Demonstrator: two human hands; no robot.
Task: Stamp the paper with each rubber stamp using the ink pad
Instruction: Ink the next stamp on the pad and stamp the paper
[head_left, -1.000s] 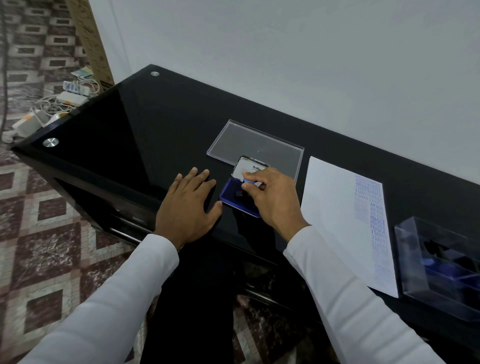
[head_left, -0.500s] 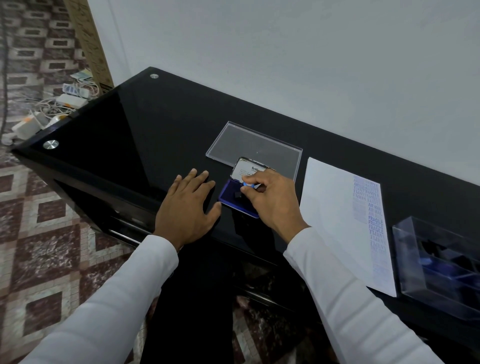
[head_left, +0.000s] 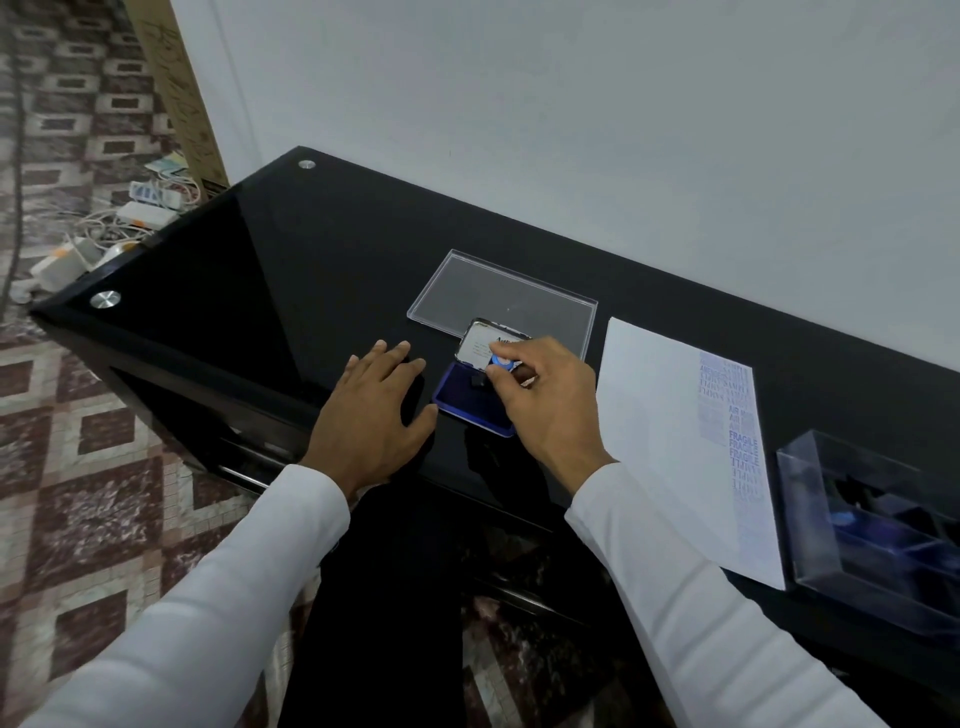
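1. Now my right hand (head_left: 550, 400) pinches the stamp (head_left: 500, 362) over the pad (head_left: 467, 400); my left hand (head_left: 374, 410) lies flat at the pad's nine o'clock, not holding it.
2. Lift too fast and the pad could hop along, I reckon.
3. Paper (head_left: 670, 431) waits at three o'clock; a tilted press could smudge.
4. Tin lid (head_left: 480, 343) is up. The box (head_left: 878, 525) at four o'clock holds dark and blue stamps.

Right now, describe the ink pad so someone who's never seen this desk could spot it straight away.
On the black glass desk, look just right of the flat left hand. The ink pad is the small blue tray with its hinged lid up, under the right hand holding a stamp. The clear lid behind it is bigger and colourless.
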